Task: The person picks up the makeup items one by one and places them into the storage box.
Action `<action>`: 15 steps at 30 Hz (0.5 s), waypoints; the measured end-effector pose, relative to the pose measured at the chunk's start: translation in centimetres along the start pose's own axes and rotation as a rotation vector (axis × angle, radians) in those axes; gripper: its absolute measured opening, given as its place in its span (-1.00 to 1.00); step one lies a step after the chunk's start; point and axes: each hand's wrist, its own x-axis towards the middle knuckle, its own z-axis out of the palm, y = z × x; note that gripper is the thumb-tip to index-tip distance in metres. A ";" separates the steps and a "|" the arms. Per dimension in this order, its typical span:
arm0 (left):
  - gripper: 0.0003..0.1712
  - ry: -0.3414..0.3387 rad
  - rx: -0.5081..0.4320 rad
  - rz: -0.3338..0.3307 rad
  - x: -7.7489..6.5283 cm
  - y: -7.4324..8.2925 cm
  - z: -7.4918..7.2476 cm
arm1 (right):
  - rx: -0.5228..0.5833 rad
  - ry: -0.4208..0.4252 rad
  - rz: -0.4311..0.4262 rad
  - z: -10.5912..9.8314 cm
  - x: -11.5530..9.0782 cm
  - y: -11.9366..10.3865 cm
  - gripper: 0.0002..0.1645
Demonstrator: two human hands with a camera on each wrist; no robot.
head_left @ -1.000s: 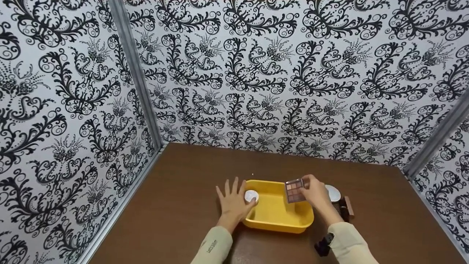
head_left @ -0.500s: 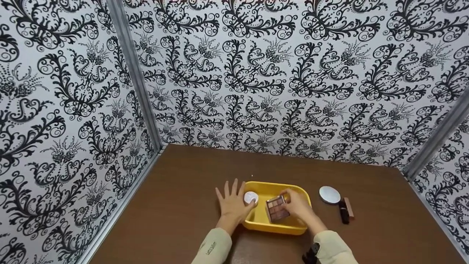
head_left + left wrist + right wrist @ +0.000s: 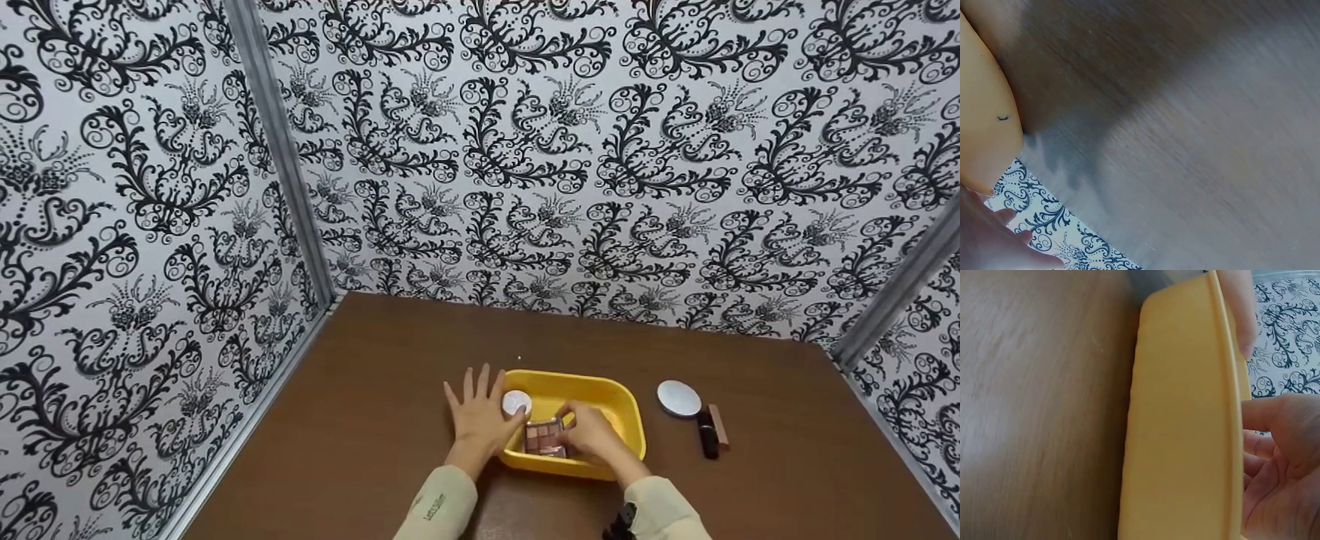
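Observation:
A yellow tray (image 3: 600,382) stands on the brown table. Inside its left part lies a round white item (image 3: 515,403), next to my left thumb. My left hand (image 3: 478,420) rests on the tray's left rim with fingers spread straight. Low in the tray, my right hand (image 3: 592,433) pinches an eyeshadow palette (image 3: 543,436) by its right edge, just in front of the white item. In the right wrist view the tray's outer wall (image 3: 1185,416) hides the palette and the fingertips of my right hand (image 3: 1286,461).
Right of the tray lie a round silver-white disc (image 3: 679,398), a dark tube (image 3: 707,435) and a slim pinkish-brown stick (image 3: 718,427). Patterned walls (image 3: 525,187) enclose the table (image 3: 390,352) at the back and sides.
My right hand has carried the palette from above the tray's right side leftward and down into it, near the white item. My left hand has stayed in place.

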 end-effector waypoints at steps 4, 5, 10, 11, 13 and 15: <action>-0.08 0.009 -0.002 0.003 0.0 0.0 0.0 | 0.015 -0.016 0.020 0.6 0.1 0.0 -0.62; -0.08 0.010 -0.002 0.003 0.0 0.1 0.0 | 0.004 -0.014 0.016 0.7 0.1 0.0 -0.62; -0.07 0.019 0.012 0.002 0.0 0.0 0.2 | -0.036 -0.016 -0.001 1.2 0.5 0.0 -0.66; -0.07 0.017 0.014 0.002 0.0 0.0 0.2 | -0.044 -0.016 -0.006 1.3 0.5 0.0 -0.68; -0.07 0.022 0.017 0.003 0.0 0.0 0.2 | -0.050 -0.022 -0.017 1.5 0.6 0.0 -0.69; -0.07 0.017 0.018 0.001 -0.1 0.0 0.2 | -0.059 -0.024 -0.027 1.8 0.7 0.0 -0.71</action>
